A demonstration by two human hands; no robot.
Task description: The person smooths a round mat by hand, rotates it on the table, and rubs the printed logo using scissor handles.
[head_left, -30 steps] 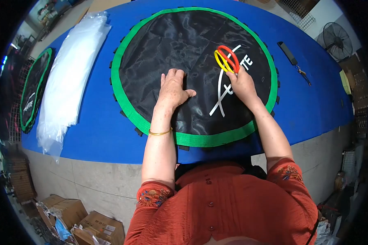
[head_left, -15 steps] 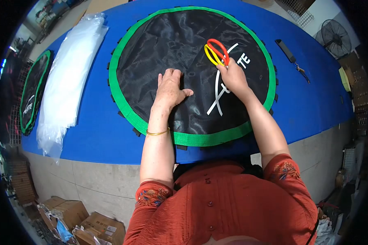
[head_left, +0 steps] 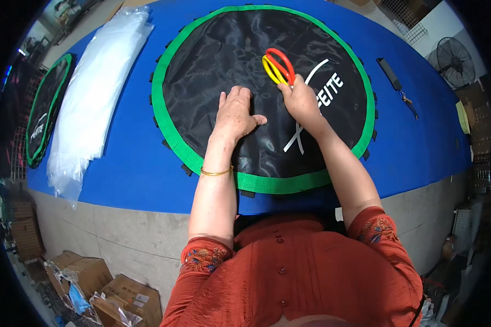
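A round black trampoline mat with a green border and white lettering lies flat on a blue table. My left hand rests on the mat's fabric left of its middle, fingers stretched out and thumb apart, holding nothing. In my right hand are scissors with one red and one yellow handle loop. The loops point away from me, and the blades are hidden by my hand. That hand is over the mat and covers part of the white print.
Clear plastic bags lie stacked on the left. Beyond them is another green-edged mat. On the right lies a dark strip-like object with keys or a small tag attached. Cardboard boxes stand on the floor; a fan is at back right.
My right hand and the scissors have moved a little left across the mat, showing more of the lettering. My left hand stays on the fabric. The whole view has shifted slightly.
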